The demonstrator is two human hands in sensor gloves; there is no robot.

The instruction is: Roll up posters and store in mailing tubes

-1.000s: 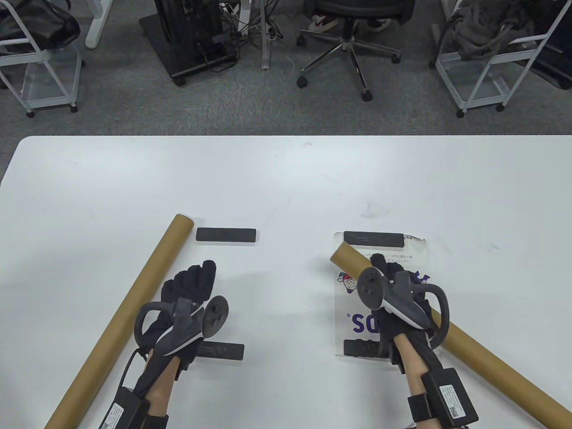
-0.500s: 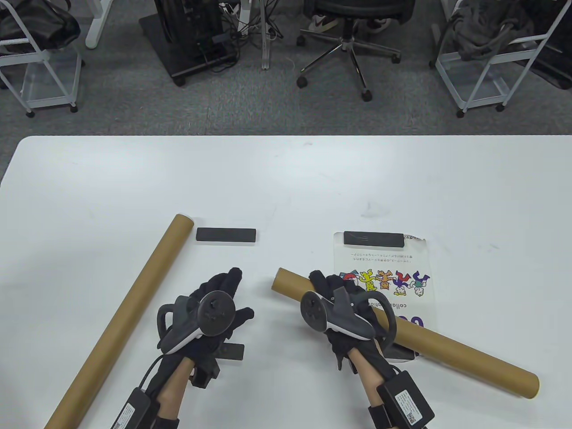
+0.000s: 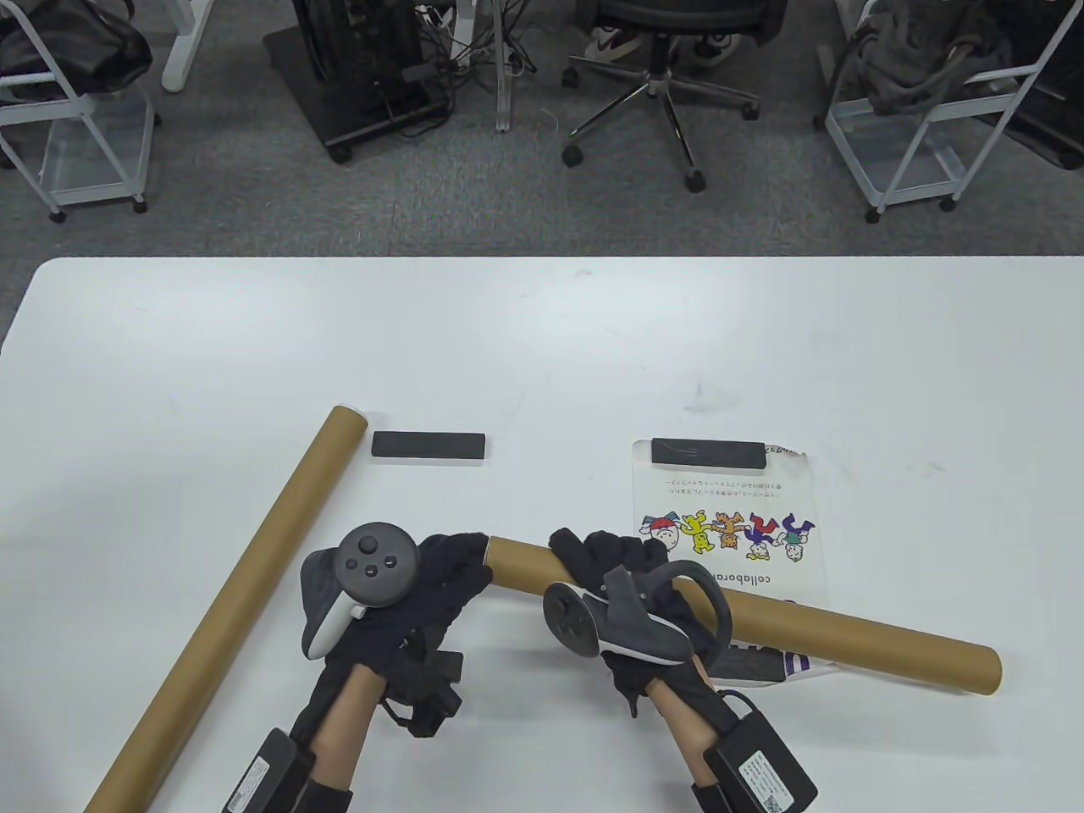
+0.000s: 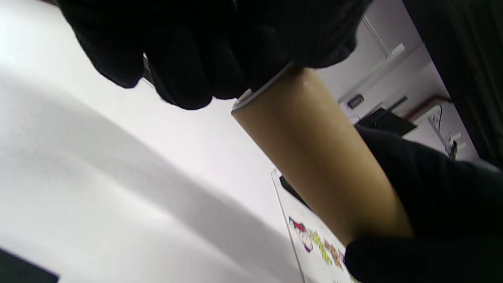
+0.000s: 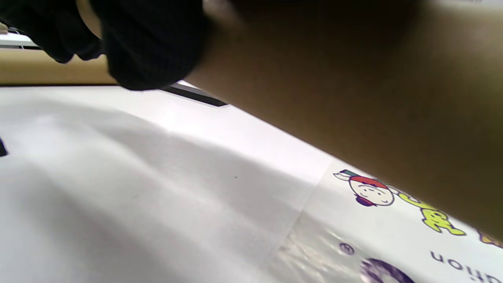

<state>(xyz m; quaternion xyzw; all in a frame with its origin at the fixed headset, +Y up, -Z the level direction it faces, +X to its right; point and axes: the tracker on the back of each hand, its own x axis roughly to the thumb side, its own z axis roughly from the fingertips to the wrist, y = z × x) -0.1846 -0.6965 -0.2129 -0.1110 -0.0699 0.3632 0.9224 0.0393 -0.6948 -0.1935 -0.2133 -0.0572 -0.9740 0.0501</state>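
My right hand (image 3: 593,552) grips a brown mailing tube (image 3: 847,635) near its left end and holds it across the lower part of the poster (image 3: 728,491). My left hand (image 3: 464,566) holds the tube's left end; in the left wrist view its fingers (image 4: 188,59) curl over a white cap rim (image 4: 251,94) there. The tube also fills the right wrist view (image 5: 353,98). The poster lies flat with cartoon figures (image 3: 728,533) showing, and a black weight bar (image 3: 707,451) pins its far edge. Its near edge is hidden under the tube.
A second brown tube (image 3: 229,610) lies diagonally at the left. One black bar (image 3: 428,445) lies beside its far end, and another (image 3: 445,665) shows partly under my left wrist. Chairs and carts stand beyond the table's far edge (image 3: 542,259).
My right hand has carried the tube left and turned it nearly level, uncovering the poster's figures. My left hand has moved right, turned over and taken hold of the tube's left end.
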